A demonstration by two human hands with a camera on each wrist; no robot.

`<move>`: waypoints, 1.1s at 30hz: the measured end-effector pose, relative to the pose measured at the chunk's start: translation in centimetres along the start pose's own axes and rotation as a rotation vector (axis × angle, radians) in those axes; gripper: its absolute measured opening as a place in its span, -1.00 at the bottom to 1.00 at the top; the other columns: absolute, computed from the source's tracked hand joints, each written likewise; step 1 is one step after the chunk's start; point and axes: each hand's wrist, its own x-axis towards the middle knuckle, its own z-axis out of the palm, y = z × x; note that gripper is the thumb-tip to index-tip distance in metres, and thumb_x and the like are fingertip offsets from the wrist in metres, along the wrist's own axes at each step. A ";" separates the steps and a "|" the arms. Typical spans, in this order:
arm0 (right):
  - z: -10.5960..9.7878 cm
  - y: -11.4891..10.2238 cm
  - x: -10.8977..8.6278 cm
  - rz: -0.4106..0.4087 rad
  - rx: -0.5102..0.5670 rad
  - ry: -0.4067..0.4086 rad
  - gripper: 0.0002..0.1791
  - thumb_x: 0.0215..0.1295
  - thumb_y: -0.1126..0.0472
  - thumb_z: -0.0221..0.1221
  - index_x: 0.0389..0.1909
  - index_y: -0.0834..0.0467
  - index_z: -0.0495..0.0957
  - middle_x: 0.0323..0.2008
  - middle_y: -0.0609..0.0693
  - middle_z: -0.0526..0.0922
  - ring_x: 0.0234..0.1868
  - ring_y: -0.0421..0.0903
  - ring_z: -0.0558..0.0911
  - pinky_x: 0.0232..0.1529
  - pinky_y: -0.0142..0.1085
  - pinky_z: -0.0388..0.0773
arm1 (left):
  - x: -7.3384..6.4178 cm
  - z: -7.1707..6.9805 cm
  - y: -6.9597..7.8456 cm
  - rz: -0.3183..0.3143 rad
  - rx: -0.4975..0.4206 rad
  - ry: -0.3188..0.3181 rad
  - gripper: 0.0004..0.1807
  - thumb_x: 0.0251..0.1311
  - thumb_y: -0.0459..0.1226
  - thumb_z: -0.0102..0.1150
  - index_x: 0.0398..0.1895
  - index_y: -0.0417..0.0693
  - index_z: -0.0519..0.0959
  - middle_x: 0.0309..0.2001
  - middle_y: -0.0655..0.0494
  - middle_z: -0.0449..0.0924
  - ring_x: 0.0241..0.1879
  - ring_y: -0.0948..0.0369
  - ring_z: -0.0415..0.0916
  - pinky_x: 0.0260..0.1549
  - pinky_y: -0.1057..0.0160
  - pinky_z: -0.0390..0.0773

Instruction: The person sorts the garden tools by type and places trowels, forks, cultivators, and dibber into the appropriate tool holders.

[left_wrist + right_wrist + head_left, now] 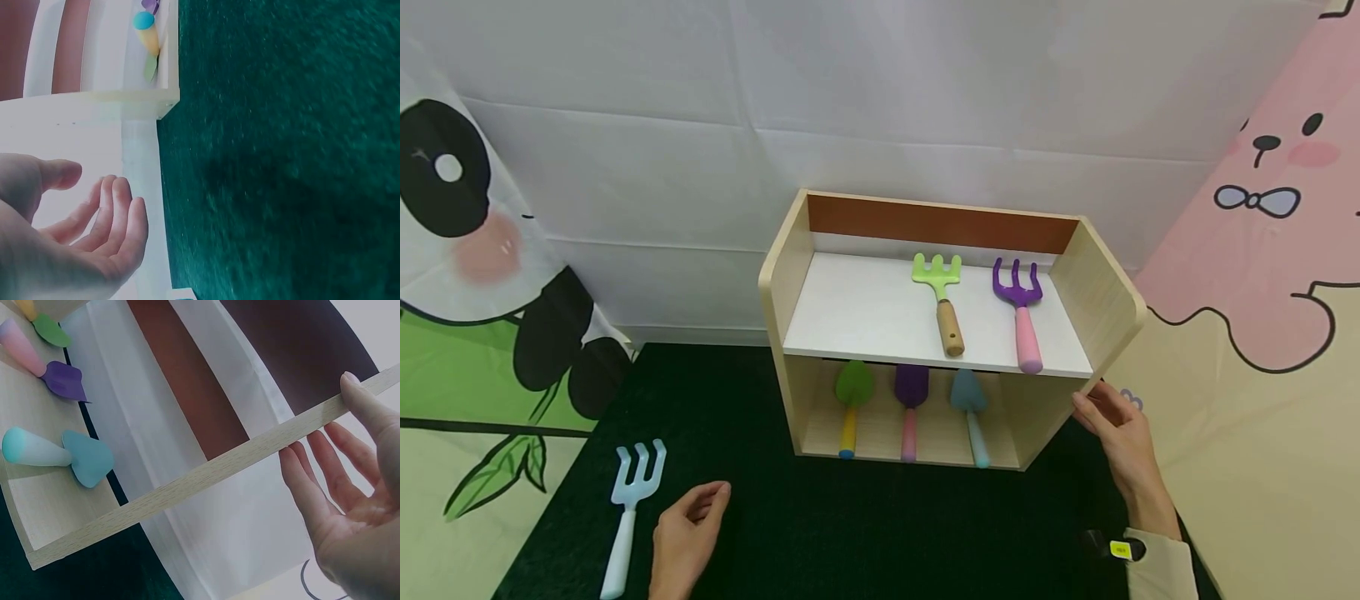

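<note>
A two-tier wooden shelf (925,363) stands on the dark green cloth. My right hand (1122,437) pinches the front edge of its right side panel (212,472), thumb on one side and fingertips on the other. On the upper tier lie a green hand fork (948,325) with a wooden handle and a purple one (1025,329) with a pink handle. The lower tier holds a green trowel (854,383), a purple trowel (912,386) and a blue trowel (969,392). Over the cloth, loosely curled and holding nothing, is my left hand (688,533), beside a light blue hand fork (625,521).
Green cloth (865,533) covers the table. Behind the shelf hangs a white sheet (685,192). Cartoon-printed panels stand at the left and right, the right one showing a pink animal (1262,250).
</note>
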 end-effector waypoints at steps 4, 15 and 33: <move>0.0 -0.2 -0.1 0.008 0.007 -0.001 -0.48 0.51 0.13 0.20 0.41 0.14 0.44 0.10 -0.23 0.55 0.04 -0.34 0.63 0.02 -0.52 0.57 | 0.0 -0.7 -0.3 -0.008 0.006 0.021 -0.60 0.55 -0.12 0.05 0.19 -0.24 0.56 0.03 -0.21 0.62 -0.02 -0.04 0.60 -0.18 0.20 0.57; 0.1 -0.1 -0.1 0.018 0.003 0.001 -0.47 0.51 0.10 0.21 0.41 0.15 0.44 0.11 -0.24 0.55 0.04 -0.34 0.62 0.03 -0.52 0.56 | 0.3 -2.2 -1.7 -0.035 0.010 0.130 -0.61 0.55 -0.11 0.06 0.10 -0.27 0.59 -0.12 -0.18 0.69 -0.17 -0.01 0.63 -0.39 0.39 0.51; 0.0 -0.1 -0.2 0.004 0.031 -0.005 -0.49 0.52 0.14 0.19 0.41 0.16 0.44 0.12 -0.23 0.55 0.05 -0.35 0.62 0.03 -0.52 0.56 | 1.3 -4.8 -5.5 -0.162 0.005 0.222 -0.51 0.52 -0.01 0.08 0.12 -0.30 0.55 -0.17 -0.24 0.68 -0.32 0.07 0.63 -0.48 0.35 0.47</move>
